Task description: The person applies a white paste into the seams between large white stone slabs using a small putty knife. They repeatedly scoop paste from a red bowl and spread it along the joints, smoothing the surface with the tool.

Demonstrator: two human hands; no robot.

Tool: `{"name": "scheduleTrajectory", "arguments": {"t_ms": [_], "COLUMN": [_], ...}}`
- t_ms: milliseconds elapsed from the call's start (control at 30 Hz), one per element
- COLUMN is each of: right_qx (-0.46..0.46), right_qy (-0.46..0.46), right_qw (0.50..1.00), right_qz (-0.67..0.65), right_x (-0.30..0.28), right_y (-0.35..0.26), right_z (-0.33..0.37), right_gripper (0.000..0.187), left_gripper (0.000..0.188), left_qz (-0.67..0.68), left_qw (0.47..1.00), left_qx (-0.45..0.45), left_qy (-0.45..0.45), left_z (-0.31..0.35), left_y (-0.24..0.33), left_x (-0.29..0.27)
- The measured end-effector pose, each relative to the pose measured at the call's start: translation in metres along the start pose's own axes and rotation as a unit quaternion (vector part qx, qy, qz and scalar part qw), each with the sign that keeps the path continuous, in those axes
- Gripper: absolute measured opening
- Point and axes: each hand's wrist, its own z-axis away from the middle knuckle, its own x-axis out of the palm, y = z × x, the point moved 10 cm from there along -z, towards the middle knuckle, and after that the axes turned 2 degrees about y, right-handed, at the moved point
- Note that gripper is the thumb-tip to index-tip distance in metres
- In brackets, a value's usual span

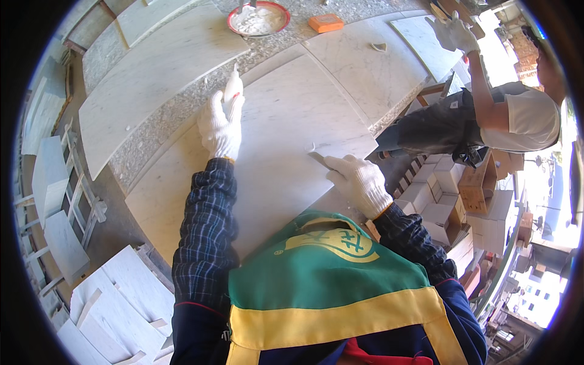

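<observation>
In a white knit glove, my left hand (pixel 220 128) is closed around a small white squeeze bottle (pixel 233 88) whose narrow nozzle points away from me. It is over the left part of a pale grey-veined marble slab (pixel 292 115). My right hand (pixel 360 184), gloved the same way, grips a putty knife (pixel 317 158) low over the slab's near right area. A dab of white paste (pixel 312 148) shows by the blade's tip; whether it sits on the blade or the stone I cannot tell. My fingers hide the knife's handle.
Beyond the slab are a red-rimmed bowl (pixel 285 25) of white paste and an orange block (pixel 325 23). More slabs (pixel 164 79) lie alongside. At right stands a co-worker (pixel 486 118) with a raised gloved hand, near stacked boxes (pixel 447 182). Slab pieces (pixel 125 304) are stacked lower left.
</observation>
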Motion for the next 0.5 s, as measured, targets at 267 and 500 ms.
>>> {"name": "scheduleTrajectory", "arguments": {"t_ms": [267, 500], "right_qx": [-0.007, -0.020], "right_qy": [-0.018, 0.037], "right_qw": [0.999, 0.999], "right_qz": [0.046, 0.024], "right_x": [0.008, 0.005], "right_y": [0.003, 0.002], "right_z": [-0.009, -0.012], "right_gripper": [0.034, 0.030], "left_gripper": [0.045, 0.046], "left_qz": [0.013, 0.030], "left_qw": [1.000, 0.999], "left_qx": [-0.024, -0.008], "left_qy": [-0.008, -0.011], "left_z": [0.001, -0.001], "left_y": [-0.001, 0.003], "left_x": [0.000, -0.001]}}
